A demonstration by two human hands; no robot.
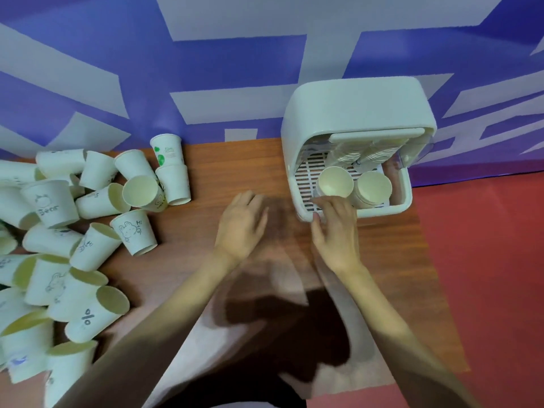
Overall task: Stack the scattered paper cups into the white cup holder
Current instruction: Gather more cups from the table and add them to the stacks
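Observation:
The white cup holder stands at the back right of the wooden table, its front open. Inside it two stacks of paper cups lean forward: the left stack and the right stack, mouths toward me. My right hand hovers at the holder's front rim just below the left stack, fingers spread and holding nothing. My left hand is over the bare table between the holder and the pile, fingers relaxed and empty. Several loose paper cups lie scattered at the left, some with drawings.
A blue and grey patterned wall rises behind the table. Red floor shows to the right of the table edge. One upright cup with green print stands at the back of the pile.

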